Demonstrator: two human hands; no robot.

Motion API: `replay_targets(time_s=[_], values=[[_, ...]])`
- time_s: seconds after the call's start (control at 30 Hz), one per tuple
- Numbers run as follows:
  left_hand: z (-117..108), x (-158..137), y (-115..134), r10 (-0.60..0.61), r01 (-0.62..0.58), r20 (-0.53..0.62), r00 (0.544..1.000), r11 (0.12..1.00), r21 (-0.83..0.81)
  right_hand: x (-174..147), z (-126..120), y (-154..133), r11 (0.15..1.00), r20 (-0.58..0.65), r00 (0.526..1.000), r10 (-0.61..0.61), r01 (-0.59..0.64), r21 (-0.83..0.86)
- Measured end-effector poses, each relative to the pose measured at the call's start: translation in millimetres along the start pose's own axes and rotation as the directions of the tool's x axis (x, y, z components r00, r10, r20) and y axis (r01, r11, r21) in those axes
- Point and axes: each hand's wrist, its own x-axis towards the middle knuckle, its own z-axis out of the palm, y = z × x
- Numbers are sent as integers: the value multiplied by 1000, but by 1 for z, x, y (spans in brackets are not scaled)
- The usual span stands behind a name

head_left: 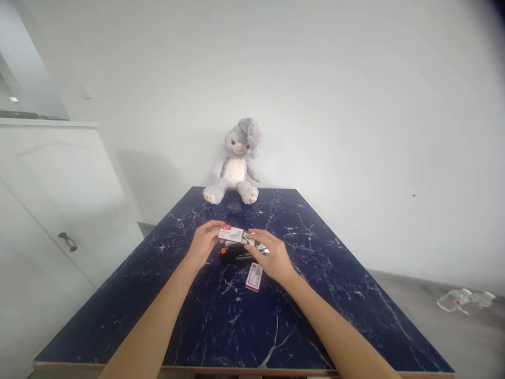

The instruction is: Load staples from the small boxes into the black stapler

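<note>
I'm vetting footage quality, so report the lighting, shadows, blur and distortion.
Head view: soft light, with a broad faint shadow on the wall beside the cabinet; small print on the held box too soft to read; the cabinet leaning, likely wide-angle distortion; upper-right corner dark.

"What sort of place is this?"
"A home, by the look of it: a plush toy (235, 171) sits by a plain wall (355, 105)."
"Anything else?"
"A white cabinet (43, 189) with a dark handle (69, 242), beside a marbled table (224, 331)."

Plush toy (235, 169) on tbl (213, 326) behind box (231, 233), 2nd box (253, 277) nearer.
</note>
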Motion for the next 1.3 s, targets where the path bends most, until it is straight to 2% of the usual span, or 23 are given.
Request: replay_targets(time_s=[0.17,0.3,0.6,0.67,0.77,0.87,0.93,1.07,1.17,1.23,1.3], values=[[-2,2,-4,9,-7,-49,999,1000,27,0,-3,-1,994,92,995,-22,31,-100],[-3,4,-9,11,-11,-69,998,1000,-4,-1,-4,-3,994,118,992,32,-20,-105],[3,0,-8,36,-35,-34,999,999,29,0,-1,-2,987,62,997,51,-40,-155],[5,-2,-8,31,-31,-19,999,999,30,0,0,0,987,57,995,82,-73,-145],[7,-2,-9,14,-14,-14,1000,1000,19,1,-1,1,985,45,984,171,-169,-39],[6,-2,-9,-4,4,-9,1000,1000,-13,3,-1,3,950,44,957,287,-291,115],[6,-2,-9,-38,38,9,999,999,-37,5,-1,5,892,54,921,386,-388,232],[6,-2,-12,-118,123,63,991,989,-83,6,-1,13,698,119,808,577,-564,440],[7,-1,-16,-134,140,71,988,986,-92,5,-1,19,576,169,729,663,-641,507],[7,-1,-17,-138,143,62,989,986,-90,4,-2,21,577,153,715,682,-654,490],[8,-1,-18,-137,141,55,989,986,-88,4,-5,20,660,101,753,651,-626,414]])
